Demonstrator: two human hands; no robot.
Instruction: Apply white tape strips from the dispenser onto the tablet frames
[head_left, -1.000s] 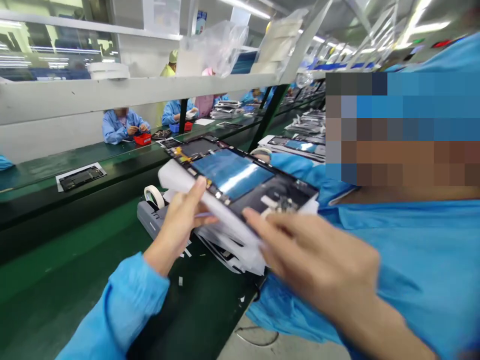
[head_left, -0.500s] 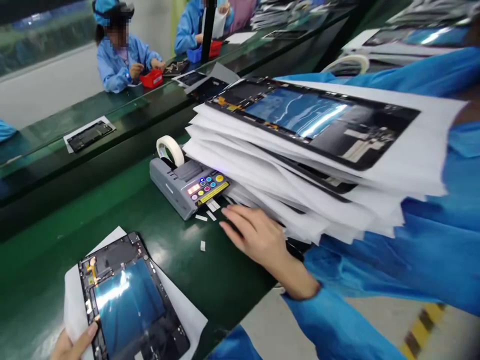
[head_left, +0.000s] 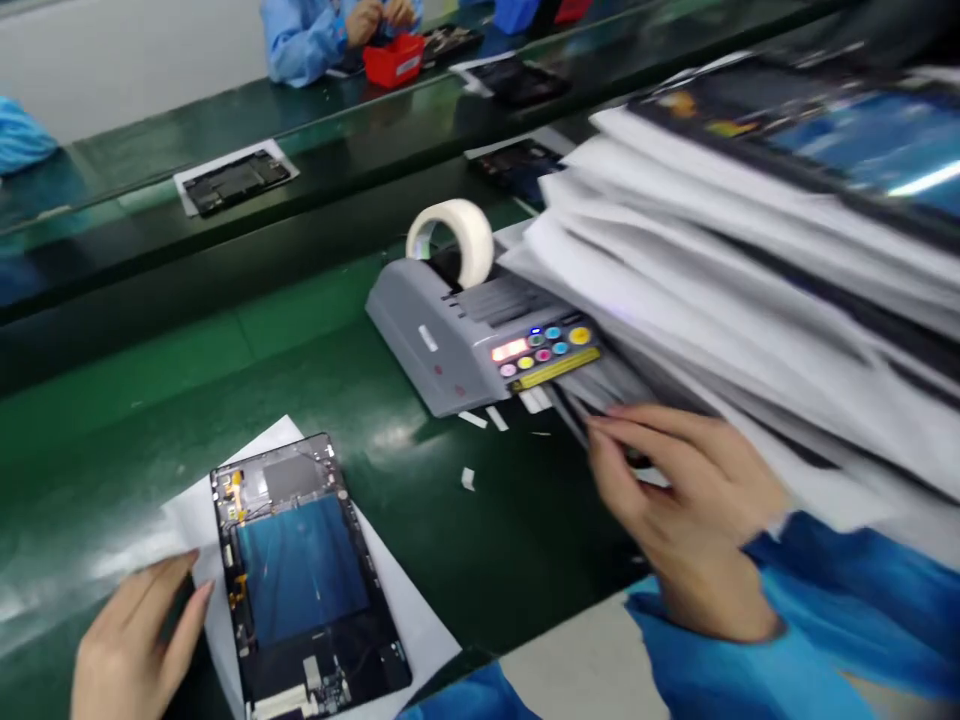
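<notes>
An opened tablet (head_left: 304, 570), with a blue-filmed battery and bare circuit parts, lies on a white sheet (head_left: 405, 620) on the green bench. Left of it, my left hand (head_left: 139, 635) has thumb and fingers apart, close to the sheet's edge and holding nothing. My right hand (head_left: 682, 500) is beside the tape dispenser (head_left: 442, 345), its thumb and fingertips pinched together. Thin dark lines run near those fingertips, but blur hides what they grip. Short white tape pieces (head_left: 468, 479) lie in front of the dispenser, which carries a roll of tape (head_left: 474, 240).
A tall stack of white sheets (head_left: 637, 250) with opened tablets between them rises at the right, close to my right hand. Beyond the bench, a raised ledge bears another tablet back (head_left: 236, 182). Across it, a co-worker's hands (head_left: 379, 20) are above a red bin (head_left: 394, 62).
My left hand has let go of the tablet's left edge. My right hand's fingers have closed into a pinch near the dispenser. The view has shifted left and closer.
</notes>
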